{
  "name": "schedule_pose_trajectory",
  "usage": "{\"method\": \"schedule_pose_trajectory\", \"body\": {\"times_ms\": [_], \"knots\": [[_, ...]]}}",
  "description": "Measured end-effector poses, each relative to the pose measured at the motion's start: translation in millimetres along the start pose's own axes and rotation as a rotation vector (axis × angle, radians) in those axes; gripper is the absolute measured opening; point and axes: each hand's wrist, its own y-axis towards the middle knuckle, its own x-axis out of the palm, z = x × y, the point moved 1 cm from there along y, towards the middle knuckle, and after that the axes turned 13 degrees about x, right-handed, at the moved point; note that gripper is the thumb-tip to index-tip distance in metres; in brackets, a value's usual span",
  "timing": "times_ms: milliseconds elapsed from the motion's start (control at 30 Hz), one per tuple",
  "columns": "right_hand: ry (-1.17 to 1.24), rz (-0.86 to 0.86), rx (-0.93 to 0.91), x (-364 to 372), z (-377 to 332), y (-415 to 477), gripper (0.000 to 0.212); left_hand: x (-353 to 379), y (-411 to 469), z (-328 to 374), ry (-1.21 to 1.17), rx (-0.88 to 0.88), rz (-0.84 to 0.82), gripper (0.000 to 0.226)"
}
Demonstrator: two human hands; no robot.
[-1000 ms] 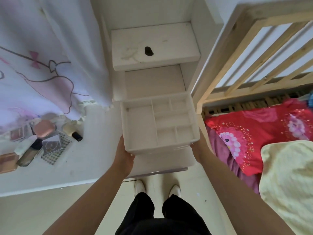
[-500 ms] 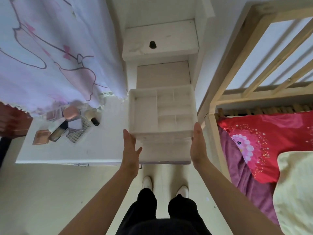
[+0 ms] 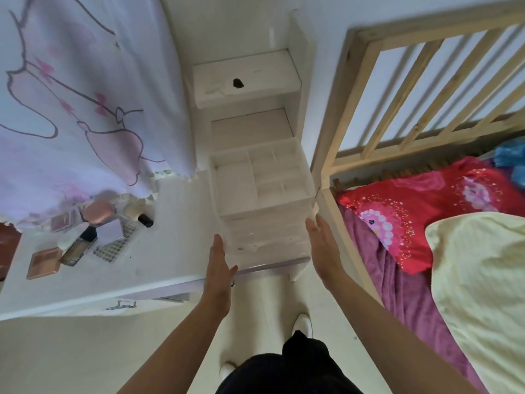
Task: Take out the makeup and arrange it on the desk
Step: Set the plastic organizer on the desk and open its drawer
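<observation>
Since the clear plastic organiser (image 3: pixel 261 183) shows empty compartments, unpacking looks done.
Makeup compacts (image 3: pixel 98 213) crowd the white table (image 3: pixel 170 245); left hand (image 3: pixel 218 268) and right hand (image 3: pixel 322 248) hover flat-open, holding nothing.

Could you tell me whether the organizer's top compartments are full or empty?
Empty: every top compartment of the organizer shows only bare white floor. Its drawers below are too blurred to tell.

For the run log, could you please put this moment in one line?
left hand open | right hand open | organizer between them, on desk, top empty | makeup on desk, left
</observation>
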Motion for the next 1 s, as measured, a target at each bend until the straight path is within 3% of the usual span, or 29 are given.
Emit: {"method": "schedule_pose_trajectory", "body": {"times_ms": [133,267,700,767,900,1000], "knots": [[0.040,0.064,0.026,1.6,14.6,-14.5,0.059,-10.9,-15.8,-11.6,0.031,0.013,-0.061,0.030],[0.040,0.111,0.051,0.8,28.8,-24.5,0.045,-15.1,-25.9,-17.2,0.123,-0.026,-0.081,0.052],[-0.210,0.094,0.038,-6.5,17.4,-14.0,0.047,-22.1,-10.6,-22.2,0.232,-0.029,-0.099,0.037],[-0.390,0.140,-0.047,-8.8,13.7,-12.2,0.051,-23.7,-7.8,-22.5,0.227,-0.029,-0.096,0.035],[-0.799,0.327,-0.510,-3.3,2.8,-6.7,0.057,-26.8,-4.4,-21.0,0.196,-0.042,-0.098,0.029],[-0.930,0.135,-0.588,11.5,-19.8,-3.3,0.048,-30.9,-2.6,-17.6,0.209,-0.046,-0.114,0.029]]}}
